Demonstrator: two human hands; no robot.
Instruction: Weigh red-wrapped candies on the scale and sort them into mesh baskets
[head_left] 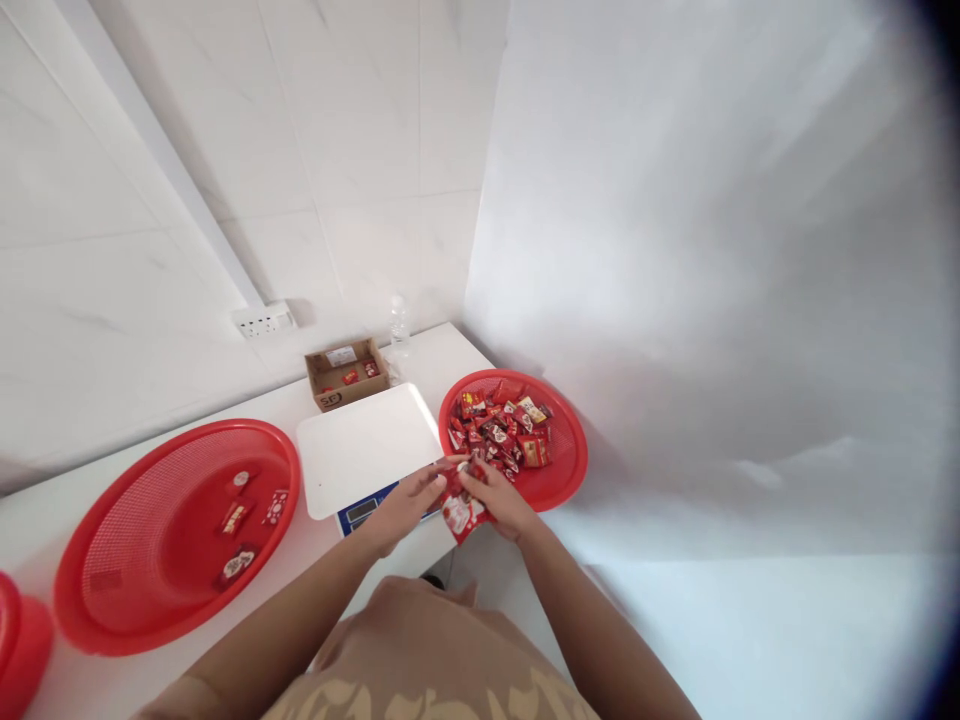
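In front of me, over the table's front edge, hangs a red printed candy bag [459, 515]. My left hand [405, 510] grips its left side near the top. My right hand [499, 497] is closed at the upper right of the same bag, with the fingertips by its mouth; whether a candy is also between them I cannot make out. Just beyond my hands, a red plastic basket [570, 470] holds many red-wrapped candies [499, 432]. A scale with a white tray [367, 450] and a blue front panel [364, 510] stands left of it, partly behind my left hand.
A larger red basket [90, 610] with several wrapped packets stands at the left. Part of another red container [22, 640] shows at the left edge. Behind the scale are a small cardboard box [349, 395] and a clear bottle [399, 320]. White walls border the table.
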